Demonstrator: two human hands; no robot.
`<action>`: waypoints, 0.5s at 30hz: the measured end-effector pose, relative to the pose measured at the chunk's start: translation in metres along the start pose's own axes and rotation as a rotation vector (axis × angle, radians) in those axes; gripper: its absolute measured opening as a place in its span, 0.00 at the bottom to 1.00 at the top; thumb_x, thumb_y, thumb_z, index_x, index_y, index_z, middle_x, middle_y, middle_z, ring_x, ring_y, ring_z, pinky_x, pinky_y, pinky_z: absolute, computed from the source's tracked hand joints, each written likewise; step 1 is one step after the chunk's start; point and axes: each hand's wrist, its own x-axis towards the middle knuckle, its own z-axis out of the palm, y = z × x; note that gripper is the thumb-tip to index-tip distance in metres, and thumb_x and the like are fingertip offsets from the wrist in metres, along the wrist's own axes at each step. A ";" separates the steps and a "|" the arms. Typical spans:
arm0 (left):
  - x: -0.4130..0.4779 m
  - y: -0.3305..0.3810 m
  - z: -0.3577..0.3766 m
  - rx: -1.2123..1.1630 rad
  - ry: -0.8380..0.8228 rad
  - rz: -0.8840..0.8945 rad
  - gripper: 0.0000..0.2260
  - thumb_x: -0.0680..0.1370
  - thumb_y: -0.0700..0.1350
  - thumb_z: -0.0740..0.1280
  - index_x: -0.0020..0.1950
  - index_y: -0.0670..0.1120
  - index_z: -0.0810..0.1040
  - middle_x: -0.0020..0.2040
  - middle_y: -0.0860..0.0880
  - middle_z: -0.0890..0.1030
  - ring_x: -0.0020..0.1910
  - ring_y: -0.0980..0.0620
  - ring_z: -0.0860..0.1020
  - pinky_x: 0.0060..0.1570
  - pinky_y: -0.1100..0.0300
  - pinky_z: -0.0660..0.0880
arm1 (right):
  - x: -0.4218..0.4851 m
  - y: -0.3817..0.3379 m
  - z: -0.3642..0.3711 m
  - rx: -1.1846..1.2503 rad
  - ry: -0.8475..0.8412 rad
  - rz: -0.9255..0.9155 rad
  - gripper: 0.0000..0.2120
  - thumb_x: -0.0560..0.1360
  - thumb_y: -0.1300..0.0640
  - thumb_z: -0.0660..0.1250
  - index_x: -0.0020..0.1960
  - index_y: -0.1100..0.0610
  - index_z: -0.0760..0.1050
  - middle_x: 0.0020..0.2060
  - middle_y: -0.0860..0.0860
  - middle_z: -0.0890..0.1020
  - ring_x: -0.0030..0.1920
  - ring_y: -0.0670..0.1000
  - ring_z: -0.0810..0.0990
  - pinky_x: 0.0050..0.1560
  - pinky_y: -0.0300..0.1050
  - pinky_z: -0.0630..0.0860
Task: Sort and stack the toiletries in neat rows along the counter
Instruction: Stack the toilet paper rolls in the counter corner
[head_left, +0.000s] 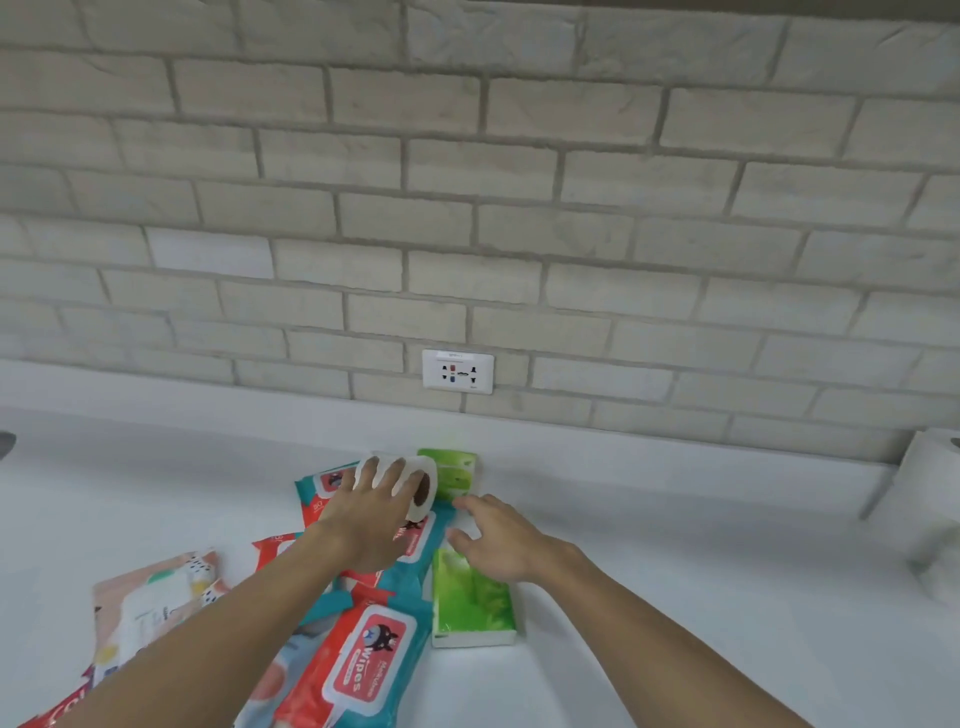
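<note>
My left hand (371, 512) grips a white toilet paper roll (418, 486) lying on its side atop teal and red wipes packs (363, 660). Behind the roll a green tissue pack (454, 475) leans near the backsplash. My right hand (498, 538) hovers open, fingers spread, over the far end of a green tissue box (470, 605) on the white counter (675, 597). A pink wipes pack (156, 603) lies at the left.
More white toilet paper rolls (935, 519) stand at the right edge. A wall socket (457, 371) sits in the brick backsplash above the pile. A dark object (6, 444) shows at the far left edge.
</note>
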 end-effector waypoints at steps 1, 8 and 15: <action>0.002 -0.003 0.000 0.007 0.004 -0.002 0.38 0.78 0.59 0.59 0.78 0.49 0.40 0.80 0.44 0.44 0.77 0.36 0.44 0.75 0.39 0.47 | 0.004 -0.003 0.003 0.035 -0.003 -0.009 0.26 0.80 0.44 0.59 0.75 0.54 0.63 0.72 0.54 0.68 0.71 0.54 0.67 0.70 0.47 0.64; 0.020 -0.013 0.005 0.049 0.028 0.011 0.38 0.78 0.57 0.62 0.79 0.48 0.42 0.79 0.44 0.45 0.77 0.36 0.47 0.75 0.39 0.50 | 0.038 -0.017 0.020 0.335 -0.001 0.045 0.24 0.80 0.47 0.61 0.73 0.54 0.66 0.68 0.51 0.73 0.66 0.49 0.72 0.58 0.36 0.67; 0.048 -0.022 0.012 0.032 0.029 0.012 0.42 0.77 0.53 0.67 0.79 0.47 0.41 0.80 0.44 0.44 0.78 0.38 0.46 0.75 0.41 0.49 | 0.070 -0.020 0.032 0.465 0.075 0.056 0.21 0.79 0.48 0.64 0.68 0.55 0.72 0.64 0.49 0.77 0.62 0.47 0.76 0.57 0.33 0.70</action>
